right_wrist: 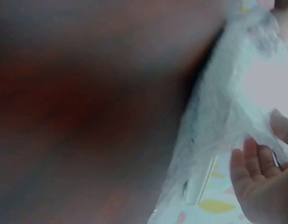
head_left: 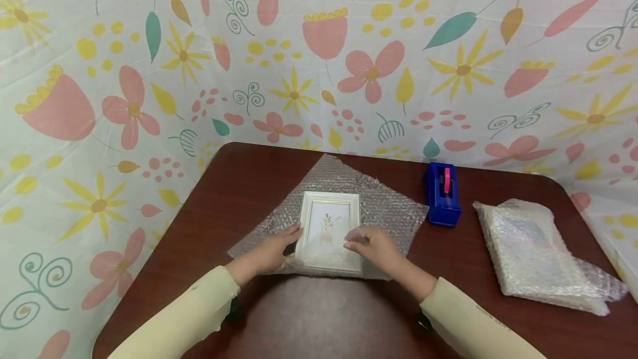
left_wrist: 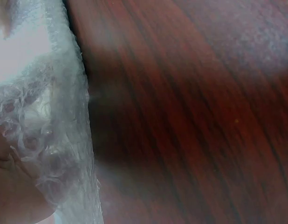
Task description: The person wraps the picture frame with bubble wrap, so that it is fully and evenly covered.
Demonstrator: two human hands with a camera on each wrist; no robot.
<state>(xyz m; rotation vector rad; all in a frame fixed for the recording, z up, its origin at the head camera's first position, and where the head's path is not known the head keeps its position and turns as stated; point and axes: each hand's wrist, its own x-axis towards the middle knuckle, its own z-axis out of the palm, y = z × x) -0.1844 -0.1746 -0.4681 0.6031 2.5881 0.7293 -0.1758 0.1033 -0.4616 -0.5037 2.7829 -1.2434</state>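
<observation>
A white picture frame [head_left: 331, 231] with a plant print lies face up on a sheet of bubble wrap [head_left: 391, 206]. The near flap of the wrap is folded over the frame's lower part. My left hand [head_left: 273, 248] rests against the frame's left side, fingers extended along its edge and thumb by the folded flap. At the right side, my right hand [head_left: 374, 245] pinches the flap of wrap between thumb and fingers, over the print. In the right wrist view the right hand [right_wrist: 267, 179] has its fingertips at the wrap's edge. Wrap partly covers the left hand [left_wrist: 16, 186] in the left wrist view.
A blue tape dispenser [head_left: 442, 195] with a pink roll stands at the wrap's right corner. Further right lies a bubble-wrapped bundle [head_left: 535, 254]. The dark wooden table [head_left: 319, 320] ends at a flowered cloth [head_left: 319, 71] behind and at the left.
</observation>
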